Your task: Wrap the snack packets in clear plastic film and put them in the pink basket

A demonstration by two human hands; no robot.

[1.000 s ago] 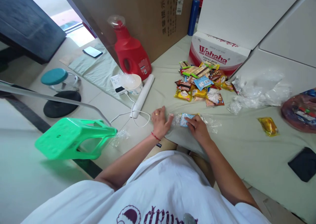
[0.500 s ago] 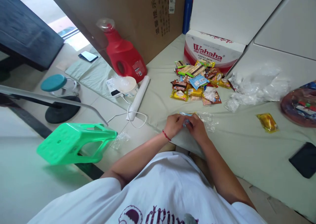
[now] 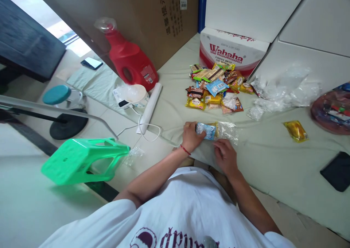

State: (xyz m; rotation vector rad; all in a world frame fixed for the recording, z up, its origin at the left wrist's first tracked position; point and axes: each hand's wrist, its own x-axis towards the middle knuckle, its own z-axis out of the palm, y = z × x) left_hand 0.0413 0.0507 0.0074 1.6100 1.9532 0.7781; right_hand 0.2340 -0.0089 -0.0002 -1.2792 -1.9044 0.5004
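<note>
My left hand (image 3: pixel 192 135) is closed on a blue snack packet (image 3: pixel 207 130), its thumb across the near side of the wrapper. A clear plastic bag (image 3: pixel 228 130) stretches to the right of that packet, with something yellow at its left end. Whether the blue packet lies inside the bag or on it, I cannot tell. Just below the bag is my right hand (image 3: pixel 226 156), its fingers loosely bent and apart from the thumb, nothing visible in them. Beyond both hands lies a pile of wrapped snacks (image 3: pixel 216 86) in yellow, brown, green and blue wrappers.
Behind the pile stands a Wahaba-like printed carton (image 3: pixel 232 51). Crumpled clear plastic (image 3: pixel 287 87), a yellow snack packet (image 3: pixel 295 131) and a black pouch (image 3: pixel 337 171) lie rightward. Leftward are a red jug (image 3: pixel 131 60), a white roll (image 3: pixel 150 107), a cable and a green stool (image 3: pixel 65 160).
My hands were together over the blue packet. My right hand has come away from it, down and to the right, and more of the packet shows in my left hand.
</note>
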